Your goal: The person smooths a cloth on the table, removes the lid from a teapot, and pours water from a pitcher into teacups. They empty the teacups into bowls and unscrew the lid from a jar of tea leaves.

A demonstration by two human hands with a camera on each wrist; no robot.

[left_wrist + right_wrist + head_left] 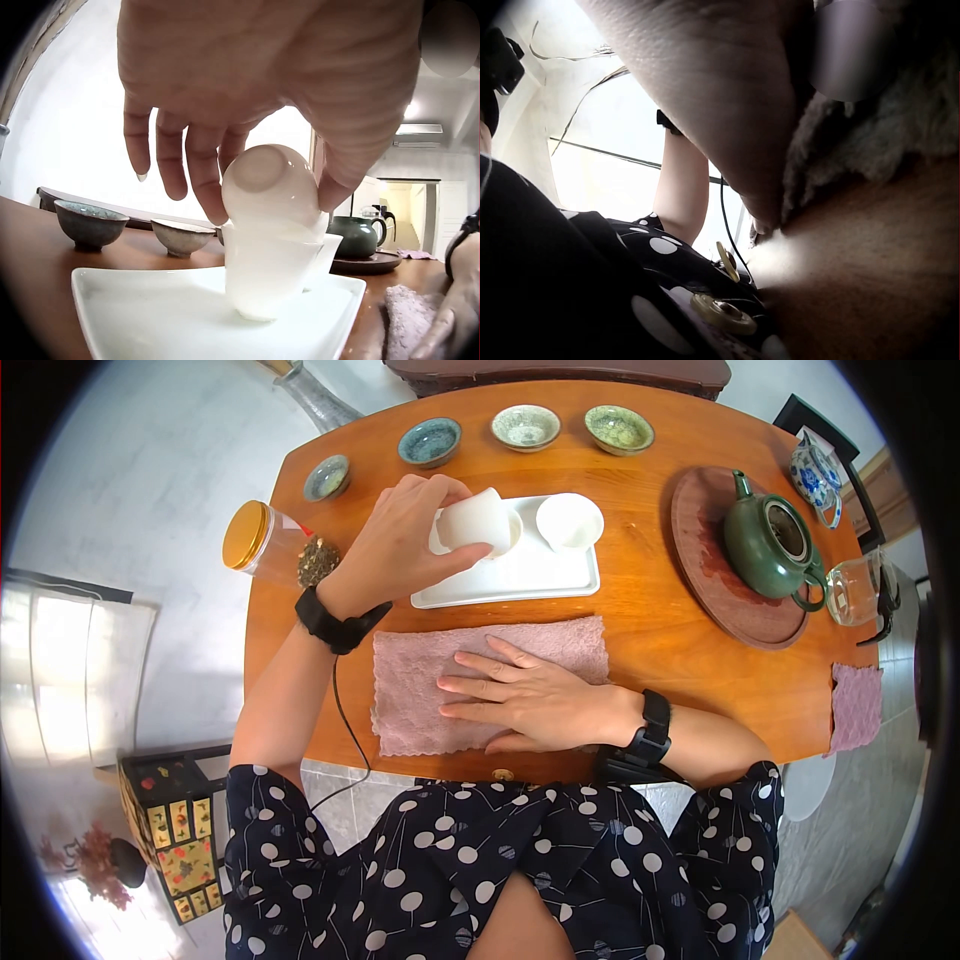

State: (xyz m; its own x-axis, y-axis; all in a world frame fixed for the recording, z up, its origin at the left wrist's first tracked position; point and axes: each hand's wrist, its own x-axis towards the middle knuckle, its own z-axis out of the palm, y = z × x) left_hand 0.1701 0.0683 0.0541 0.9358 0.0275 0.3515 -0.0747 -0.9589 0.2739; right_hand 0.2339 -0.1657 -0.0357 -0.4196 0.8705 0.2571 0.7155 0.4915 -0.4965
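My left hand (405, 545) grips a small white cup (473, 520) tipped on its side over another white cup on the white rectangular tray (520, 582). In the left wrist view the tilted cup (268, 184) is pinched between thumb and fingers above the lower white cup (266, 270), which stands on the tray (150, 315). A second white cup (569, 521) stands upright on the tray's right part. My right hand (525, 700) lies flat, fingers straight, on a pink cloth (420, 680) near the table's front edge.
Several small glazed bowls (525, 427) line the far edge of the wooden table (650, 630). A green teapot (770, 545) sits on a round dark tray (720, 585) at right, beside a glass pitcher (855, 590). A gold-lidded jar (255, 540) lies at left.
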